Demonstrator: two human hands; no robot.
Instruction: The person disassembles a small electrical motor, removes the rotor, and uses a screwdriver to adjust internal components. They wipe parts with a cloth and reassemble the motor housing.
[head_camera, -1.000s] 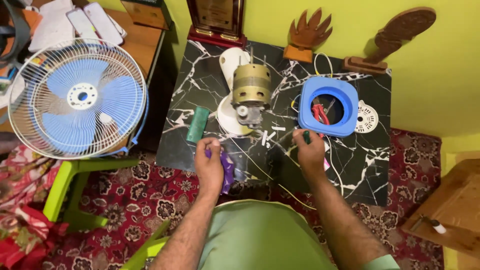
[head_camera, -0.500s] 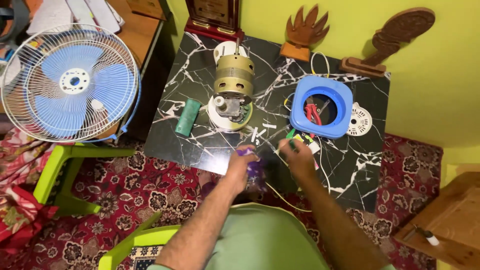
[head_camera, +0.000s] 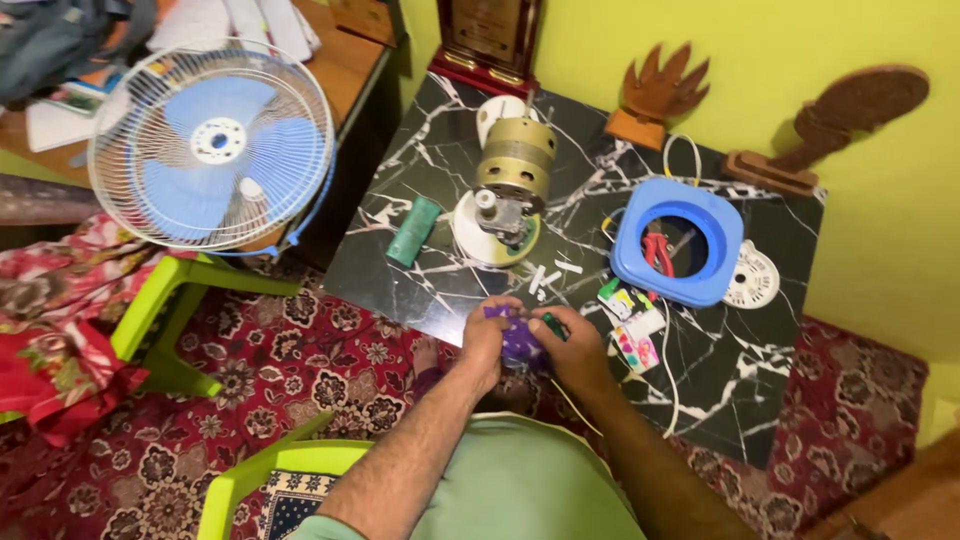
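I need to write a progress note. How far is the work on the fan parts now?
Done: the motor lies stripped on the black table, the blue housing beside it, the fan head set aside. In hand: the left hand and right hand together grip a small purple part. Left: the loose pieces remain unassembled.

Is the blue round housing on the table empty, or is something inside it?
Not empty. The blue round housing has red-handled pliers lying inside its opening.

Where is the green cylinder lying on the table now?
In the head view, the green cylinder lies on the black marble table, at its left side, just left of the brass-coloured motor.
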